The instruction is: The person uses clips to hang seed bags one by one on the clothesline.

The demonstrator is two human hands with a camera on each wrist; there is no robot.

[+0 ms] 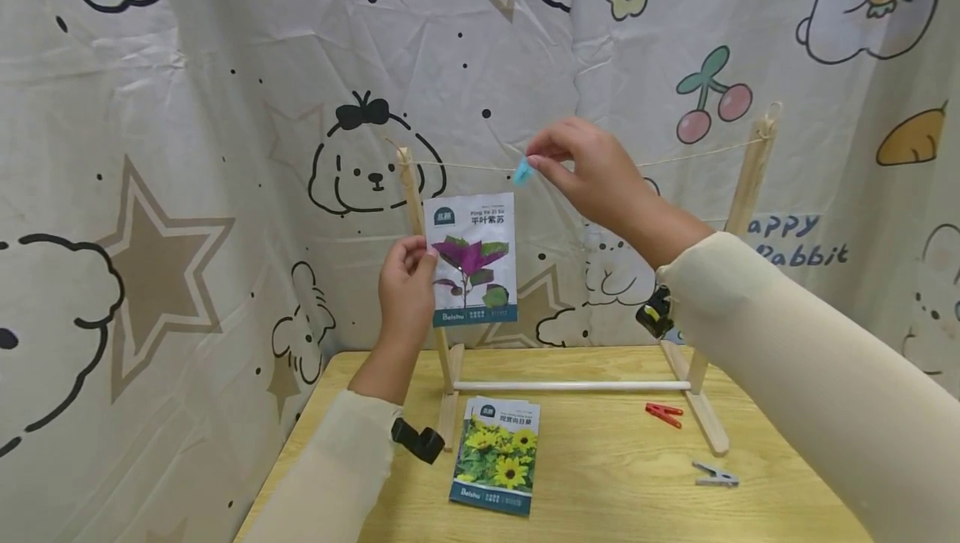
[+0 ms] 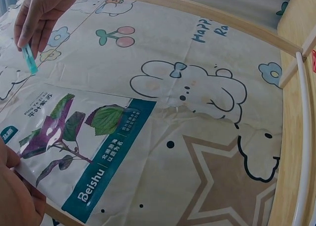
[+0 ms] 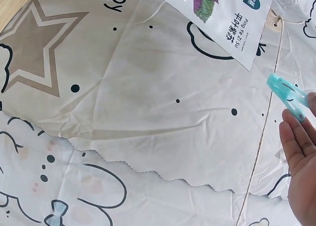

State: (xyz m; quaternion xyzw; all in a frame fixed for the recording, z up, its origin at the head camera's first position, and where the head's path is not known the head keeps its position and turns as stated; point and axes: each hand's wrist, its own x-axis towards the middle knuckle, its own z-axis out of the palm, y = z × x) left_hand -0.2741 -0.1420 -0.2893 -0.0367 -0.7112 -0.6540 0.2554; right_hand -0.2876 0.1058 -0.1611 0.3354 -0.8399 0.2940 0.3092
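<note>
While the left hand (image 1: pixel 408 280) is pinching the left edge of a flat, glossy packet (image 1: pixel 474 263) at centre frame, a narrow gap is showing between its top edge and the fibrous twine (image 1: pixel 693 154). Upper centre, a translucent blue clip (image 1: pixel 522 170) is being pinched by the right hand (image 1: pixel 588 166), on or just beside the twine. Lower right, a red clip (image 1: pixel 663 414) and a grey clip (image 1: pixel 716 475) are lying apart on the wood-grained desk (image 1: pixel 600 460).

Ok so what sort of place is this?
Perhaps a small indoor craft or demonstration corner: a wood-grain table before a cartoon-print cloth, and a string tied across a wooden frame.
</note>
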